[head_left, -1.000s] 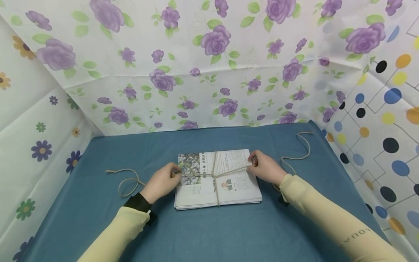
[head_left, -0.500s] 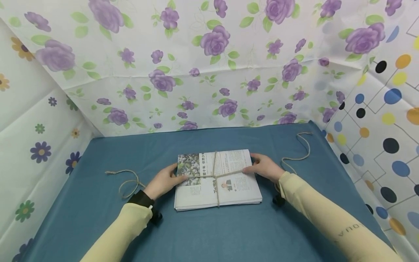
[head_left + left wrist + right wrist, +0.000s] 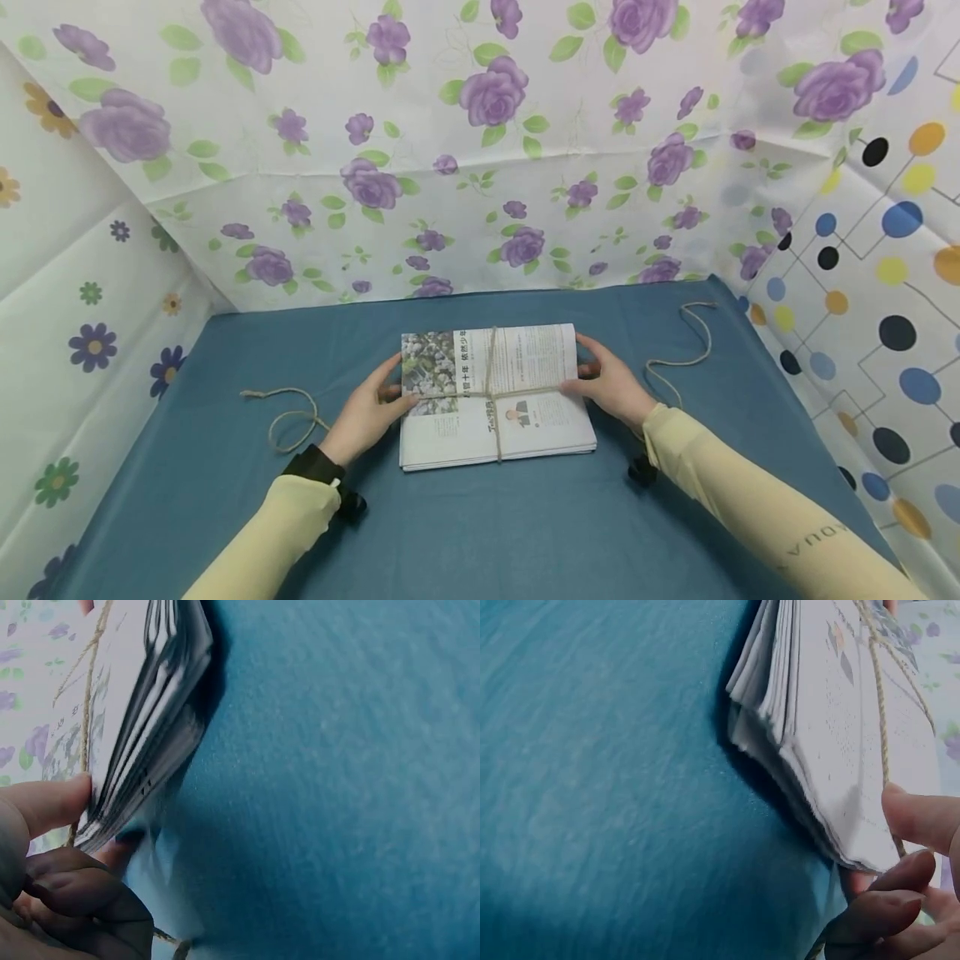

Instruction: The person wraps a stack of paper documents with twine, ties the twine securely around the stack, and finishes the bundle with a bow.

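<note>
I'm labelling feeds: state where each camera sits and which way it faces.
Head: on the head, facing forward and down at newspapers; left hand, right hand and sleeves show.
Left wrist: on that wrist, facing the newspapers' left side; left hand shows.
Right wrist: likewise, facing their right side; right hand shows.
Both wrist views share twine and blue cloth.

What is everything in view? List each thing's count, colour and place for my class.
Newspaper stack: one, mostly white, mid-table between the hands
Twine: number of pieces unclear, tan, crossed over the stack, with loose lengths lying left and right
Cloth: one, blue, beneath everything
Back drape: one, white with purple roses, behind
Left drape: one, white with mixed flowers
Right drape: one, white with coloured dots
Left hand: one, bare, gripping the stack's left edge
Right hand: one, bare, gripping its right edge
Sleeves: two, pale yellow, on the forearms
Wrist gear: black, at both wrists
</note>
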Available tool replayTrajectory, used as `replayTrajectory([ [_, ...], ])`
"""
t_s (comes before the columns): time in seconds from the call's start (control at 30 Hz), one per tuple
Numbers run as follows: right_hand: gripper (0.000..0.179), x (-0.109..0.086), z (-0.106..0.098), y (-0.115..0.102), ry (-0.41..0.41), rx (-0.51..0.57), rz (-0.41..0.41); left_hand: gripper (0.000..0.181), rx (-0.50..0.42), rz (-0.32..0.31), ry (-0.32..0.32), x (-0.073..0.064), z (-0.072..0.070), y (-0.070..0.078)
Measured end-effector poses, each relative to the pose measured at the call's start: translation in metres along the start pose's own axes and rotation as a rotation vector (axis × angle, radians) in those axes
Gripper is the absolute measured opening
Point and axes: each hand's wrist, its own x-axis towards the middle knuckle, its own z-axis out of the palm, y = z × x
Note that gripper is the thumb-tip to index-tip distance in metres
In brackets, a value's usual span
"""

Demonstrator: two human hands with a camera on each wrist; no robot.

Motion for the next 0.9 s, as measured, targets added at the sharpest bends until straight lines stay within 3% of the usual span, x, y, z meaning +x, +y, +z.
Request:
replayTrajectory([
  [0.2, 0.089, -0.001, -0.002, -0.002, -0.02, -0.031, -0.008, 0.081, -0.039, -0.037, -0.019, 0.0, -0.003, 0.001],
  [0.33, 0.057, -0.003, -0.004, -0.002, -0.066, -0.068, -0.008, 0.074, -0.084, -0.07, -0.065, -0.002, -0.008, 0.001],
  [0.43, 0.035, -0.005, -0.004, 0.0, -0.099, -0.103, -0.034, 0.066, -0.065, -0.058, -0.1, -0.003, -0.013, -0.001],
  [0.7, 0.049, -0.009, -0.009, 0.0, -0.208, -0.033, -0.167, 0.057, 0.019, -0.014, -0.11, -0.007, -0.031, 0.002],
  [0.9, 0.037, -0.013, -0.021, -0.013, -0.225, -0.102, -0.192, 0.056, 0.048, 0.026, -0.136, -0.009, -0.04, 0.01],
])
